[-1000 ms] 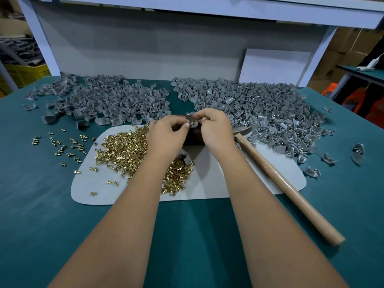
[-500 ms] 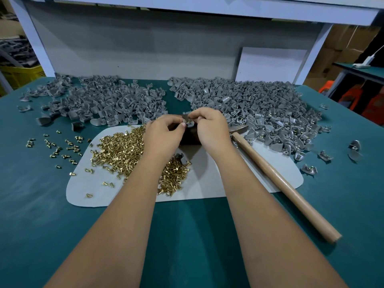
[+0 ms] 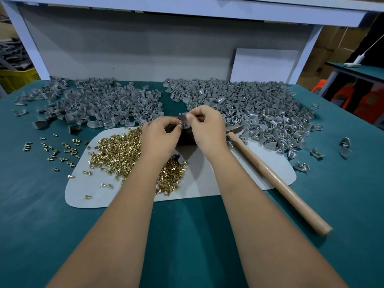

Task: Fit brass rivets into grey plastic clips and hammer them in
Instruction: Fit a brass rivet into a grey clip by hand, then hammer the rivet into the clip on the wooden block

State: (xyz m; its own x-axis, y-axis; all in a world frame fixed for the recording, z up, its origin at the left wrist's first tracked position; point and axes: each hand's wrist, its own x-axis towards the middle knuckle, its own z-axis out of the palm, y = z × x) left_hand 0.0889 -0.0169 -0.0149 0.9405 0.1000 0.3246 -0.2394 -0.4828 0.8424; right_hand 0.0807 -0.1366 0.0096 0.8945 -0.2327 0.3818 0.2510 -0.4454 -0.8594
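My left hand [image 3: 160,136] and my right hand [image 3: 205,125] meet above a dark block [image 3: 186,139] on the pale mat [image 3: 207,183]. Between their fingertips sits a grey plastic clip [image 3: 186,126] with a brass rivet [image 3: 184,122] showing in it. Both hands pinch at this clip; which hand holds the rivet I cannot tell. A heap of brass rivets [image 3: 116,152] lies on the mat under my left wrist. The wooden-handled hammer [image 3: 270,175] lies to the right of my right hand, untouched.
A pile of grey clips [image 3: 99,102] fills the back left of the green table [image 3: 41,215]; a larger pile [image 3: 259,109], with brass showing, fills the back right. Loose rivets [image 3: 52,148] lie scattered left of the mat. A white board [image 3: 264,65] leans on the back panel.
Both hands stay together over the block, with only small finger movements on the clip. The view has shifted slightly; the hammer has not moved.
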